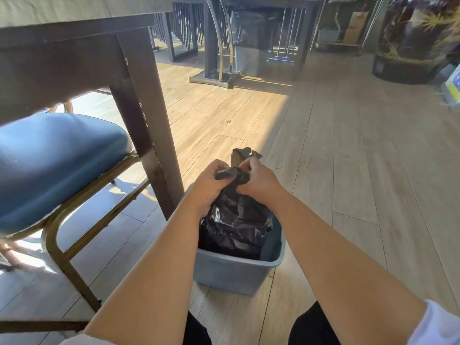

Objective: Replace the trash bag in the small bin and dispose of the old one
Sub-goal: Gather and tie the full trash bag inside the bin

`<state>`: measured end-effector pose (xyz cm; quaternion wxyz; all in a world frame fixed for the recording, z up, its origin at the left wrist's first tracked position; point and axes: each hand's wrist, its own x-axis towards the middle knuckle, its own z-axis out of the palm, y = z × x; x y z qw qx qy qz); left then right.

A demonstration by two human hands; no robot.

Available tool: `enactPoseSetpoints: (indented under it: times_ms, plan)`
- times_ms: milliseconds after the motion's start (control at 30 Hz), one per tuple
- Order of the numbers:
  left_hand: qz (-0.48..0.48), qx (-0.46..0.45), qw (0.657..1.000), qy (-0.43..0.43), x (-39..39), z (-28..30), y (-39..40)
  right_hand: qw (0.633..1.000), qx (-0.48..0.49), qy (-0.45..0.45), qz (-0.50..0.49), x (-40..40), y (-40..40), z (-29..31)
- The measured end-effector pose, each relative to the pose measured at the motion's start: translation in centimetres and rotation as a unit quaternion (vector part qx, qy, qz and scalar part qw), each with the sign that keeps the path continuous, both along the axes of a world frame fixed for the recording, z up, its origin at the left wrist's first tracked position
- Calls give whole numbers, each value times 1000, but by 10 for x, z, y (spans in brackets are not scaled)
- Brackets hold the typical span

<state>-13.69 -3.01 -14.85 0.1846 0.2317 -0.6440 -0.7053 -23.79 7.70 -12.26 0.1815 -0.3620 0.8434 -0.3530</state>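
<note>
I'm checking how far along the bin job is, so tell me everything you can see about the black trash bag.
The black trash bag is thin, glossy, crinkled plastic. Its lower part sits inside the small grey-blue bin on the wooden floor. Its top is gathered into a twisted neck above the rim, gripped by the left hand and right hand, with loose ends sticking up. Whether it is knotted cannot be told.

A pale wood-plank floor (348,170) carries a small grey-blue bin (239,272), beside a dark table leg (146,120) and blue-cushioned chair (54,158).
</note>
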Motion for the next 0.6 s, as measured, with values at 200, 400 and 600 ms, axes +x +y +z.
enactPoseSetpoints:
  times_ms: [200, 400, 600]
  plan:
    - [-12, -104, 992, -66, 7, 11, -2, 965, 94, 243, -4, 2, -3, 1]
    - [-46, -175, 980, -88, 13, 14, -4, 979, 73, 192, 10, 4, -3, 1]
    - [39, -223, 973, -39, 11, 12, 8, 991, 43, 124, 6, 4, -1, -2]
